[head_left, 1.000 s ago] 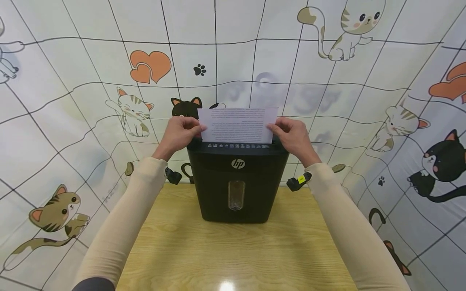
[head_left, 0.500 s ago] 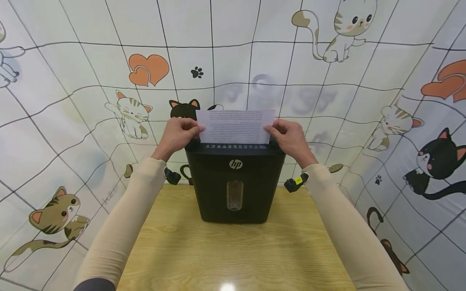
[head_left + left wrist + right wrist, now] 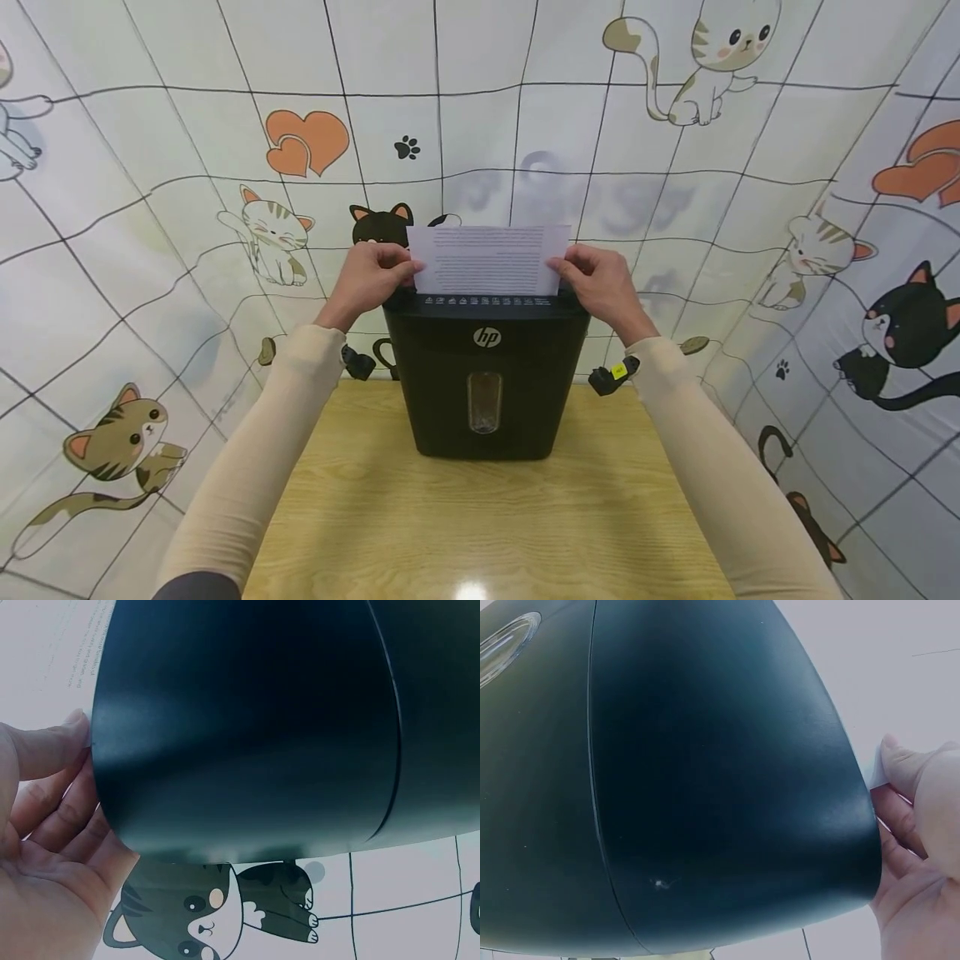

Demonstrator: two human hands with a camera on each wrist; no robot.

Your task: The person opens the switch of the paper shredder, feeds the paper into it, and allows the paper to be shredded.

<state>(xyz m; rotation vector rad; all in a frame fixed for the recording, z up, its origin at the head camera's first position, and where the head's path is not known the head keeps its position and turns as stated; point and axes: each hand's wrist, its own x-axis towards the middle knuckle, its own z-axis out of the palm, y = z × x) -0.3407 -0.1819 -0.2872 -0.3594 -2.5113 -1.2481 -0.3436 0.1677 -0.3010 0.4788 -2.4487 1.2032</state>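
Note:
A printed sheet of paper [image 3: 487,258] stands upright in the top of a black HP paper shredder [image 3: 442,375], its lower edge hidden in the slot. My left hand [image 3: 369,279] pinches the sheet's left edge between thumb and fingers, just above the shredder's top. On the other side my right hand [image 3: 603,279] pinches the right edge at about the same height. The left wrist view shows the left thumb [image 3: 56,746] against the paper beside the dark casing. In the right wrist view the right thumb [image 3: 904,765] presses on a paper corner [image 3: 877,771].
The shredder stands on a wood-grain table [image 3: 480,517] near its back. Behind and at both sides hangs a white gridded curtain [image 3: 487,125] with cartoon cats and hearts. A small clear window [image 3: 484,403] sits in the shredder's front.
The view shifts slightly. Both hands keep their pinch on the paper's edges, and the sheet stands at nearly the same height above the slot.

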